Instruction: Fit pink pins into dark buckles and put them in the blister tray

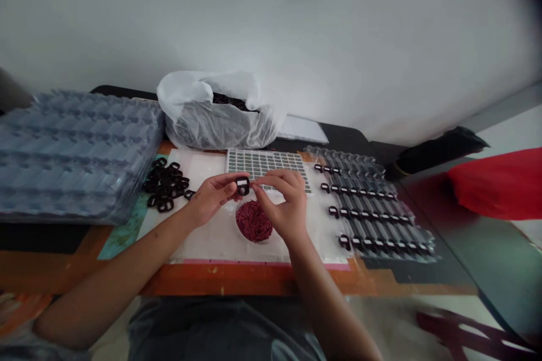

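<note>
My left hand [212,196] pinches a small black plastic part [243,185] between thumb and fingers above the white mat. My right hand [283,203] meets it from the right, fingertips pinched together against the part's side; anything held in them is too small to see. Just below the hands lies a round heap of small dark red pieces [254,221]. Behind the hands sits a flat grid sheet of small grey squares [266,163]. A pile of loose black parts [166,184] lies to the left.
A clear blister tray [372,203] at the right holds rows of black parts. A stack of clear trays [71,152] fills the left. A white plastic bag [220,113] of dark parts stands at the back. A red object [499,183] is at the far right.
</note>
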`<action>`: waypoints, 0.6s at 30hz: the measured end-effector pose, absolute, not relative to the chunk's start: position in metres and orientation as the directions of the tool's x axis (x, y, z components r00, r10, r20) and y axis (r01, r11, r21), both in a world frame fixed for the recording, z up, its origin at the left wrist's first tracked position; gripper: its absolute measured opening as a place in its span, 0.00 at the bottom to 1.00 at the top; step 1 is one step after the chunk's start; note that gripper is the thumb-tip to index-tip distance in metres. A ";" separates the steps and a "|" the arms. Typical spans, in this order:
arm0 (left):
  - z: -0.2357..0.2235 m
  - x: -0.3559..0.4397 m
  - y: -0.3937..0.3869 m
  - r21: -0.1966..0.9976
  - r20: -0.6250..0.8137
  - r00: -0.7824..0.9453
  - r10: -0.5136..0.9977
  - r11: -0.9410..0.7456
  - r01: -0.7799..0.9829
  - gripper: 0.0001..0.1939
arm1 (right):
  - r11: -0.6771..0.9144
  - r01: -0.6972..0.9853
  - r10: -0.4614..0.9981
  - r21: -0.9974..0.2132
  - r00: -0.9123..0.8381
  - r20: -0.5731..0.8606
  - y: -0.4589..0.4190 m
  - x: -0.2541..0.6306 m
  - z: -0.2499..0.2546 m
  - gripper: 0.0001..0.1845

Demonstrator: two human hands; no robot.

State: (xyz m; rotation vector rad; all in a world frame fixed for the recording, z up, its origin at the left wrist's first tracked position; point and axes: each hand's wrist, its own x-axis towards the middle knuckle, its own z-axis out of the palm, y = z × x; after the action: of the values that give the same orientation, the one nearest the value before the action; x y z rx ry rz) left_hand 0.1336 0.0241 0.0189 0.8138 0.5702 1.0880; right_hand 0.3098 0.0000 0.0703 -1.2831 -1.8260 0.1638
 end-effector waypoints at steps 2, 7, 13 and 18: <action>0.019 0.134 0.024 0.813 -0.012 0.374 0.927 0.226 -0.536 0.22 | 0.470 0.726 0.789 -0.502 -0.091 0.607 -0.002 0.309 0.071 0.07; 0.020 0.135 0.024 0.815 -0.011 0.364 0.931 0.219 -0.536 0.22 | 0.469 0.776 0.762 -0.422 -0.114 0.637 -0.006 0.308 0.074 0.08; 0.020 0.135 0.024 0.817 -0.015 0.356 0.934 0.217 -0.534 0.22 | 0.463 0.804 0.757 -0.374 -0.138 0.639 -0.007 0.308 0.076 0.08; 0.019 0.135 0.024 0.819 -0.014 0.361 0.932 0.218 -0.530 0.24 | 0.468 0.803 0.764 -0.370 -0.157 0.626 -0.006 0.307 0.077 0.07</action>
State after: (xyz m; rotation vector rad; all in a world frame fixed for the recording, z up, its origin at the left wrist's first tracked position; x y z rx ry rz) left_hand 0.1353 0.0240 0.0192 0.8304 0.5853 1.0964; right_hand 0.3070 -0.0062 0.0768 -1.3069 -1.9279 -0.0622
